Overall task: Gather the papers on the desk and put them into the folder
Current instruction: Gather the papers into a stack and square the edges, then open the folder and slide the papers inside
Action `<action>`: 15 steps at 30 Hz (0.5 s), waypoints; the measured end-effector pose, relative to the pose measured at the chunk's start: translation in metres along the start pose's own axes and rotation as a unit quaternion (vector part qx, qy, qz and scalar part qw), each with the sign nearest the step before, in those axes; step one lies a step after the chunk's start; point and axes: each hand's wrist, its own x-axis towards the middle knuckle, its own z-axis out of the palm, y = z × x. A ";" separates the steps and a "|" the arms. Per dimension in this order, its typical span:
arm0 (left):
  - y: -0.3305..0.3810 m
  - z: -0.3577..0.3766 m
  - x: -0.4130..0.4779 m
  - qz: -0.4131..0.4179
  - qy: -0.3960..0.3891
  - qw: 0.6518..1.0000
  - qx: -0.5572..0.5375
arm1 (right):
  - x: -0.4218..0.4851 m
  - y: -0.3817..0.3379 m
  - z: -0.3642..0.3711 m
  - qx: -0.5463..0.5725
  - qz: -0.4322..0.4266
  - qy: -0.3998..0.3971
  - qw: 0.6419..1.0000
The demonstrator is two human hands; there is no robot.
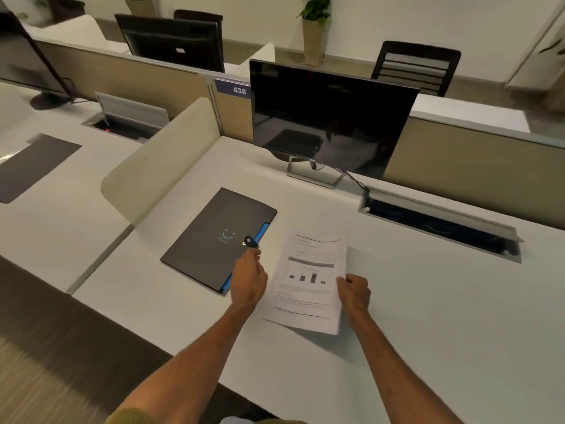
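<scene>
A dark grey folder (pixel 214 237) with a blue inner edge lies closed on the white desk (pixel 428 301), left of centre. A small black snap tab (pixel 250 242) sits at its right edge. My left hand (pixel 249 278) reaches to that edge, fingertips just below the tab; whether it touches it I cannot tell. A stack of printed papers (pixel 308 280) with a bar chart is lifted slightly off the desk, tilted, to the right of the folder. My right hand (pixel 353 290) pinches the stack's right edge.
A dark monitor (pixel 330 117) stands on its stand at the back of the desk. An open cable tray (pixel 437 224) is sunk into the desk at the right rear. A cream divider panel (pixel 159 166) borders the left side. The desk's front edge runs diagonally near my arms.
</scene>
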 end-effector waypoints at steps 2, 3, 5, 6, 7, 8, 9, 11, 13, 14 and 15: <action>-0.015 -0.010 0.009 0.015 0.040 0.998 0.035 | 0.002 0.001 0.007 -0.021 0.008 -0.002 1.000; -0.023 -0.015 0.014 0.021 0.050 0.997 0.056 | 0.002 0.003 0.010 -0.029 0.010 0.000 1.000; -0.036 -0.023 0.025 0.022 0.044 0.994 0.101 | 0.001 0.005 0.016 -0.036 0.016 -0.001 0.999; -0.040 -0.025 0.031 0.016 0.029 0.992 0.122 | 0.001 0.006 0.018 -0.039 0.017 -0.002 0.999; -0.044 -0.027 0.036 0.011 0.008 0.990 0.144 | 0.001 0.005 0.021 -0.042 0.017 0.000 0.999; -0.046 -0.028 0.041 0.008 -0.013 0.986 0.169 | 0.002 0.005 0.023 -0.043 0.017 0.004 0.999; -0.048 -0.029 0.045 0.008 -0.034 0.980 0.194 | 0.003 0.004 0.024 -0.045 0.017 0.008 0.999; -0.052 -0.029 0.053 0.009 -0.064 0.972 0.228 | 0.003 0.004 0.028 -0.048 0.015 0.011 0.999; -0.056 -0.027 0.059 0.007 -0.086 0.965 0.248 | 0.003 0.005 0.031 -0.046 0.014 0.018 0.999; -0.058 -0.027 0.060 0.006 -0.096 0.962 0.256 | 0.003 0.006 0.032 -0.047 0.017 0.021 0.999; -0.059 -0.025 0.061 0.006 -0.103 0.959 0.262 | 0.003 0.007 0.033 -0.051 0.022 0.023 0.998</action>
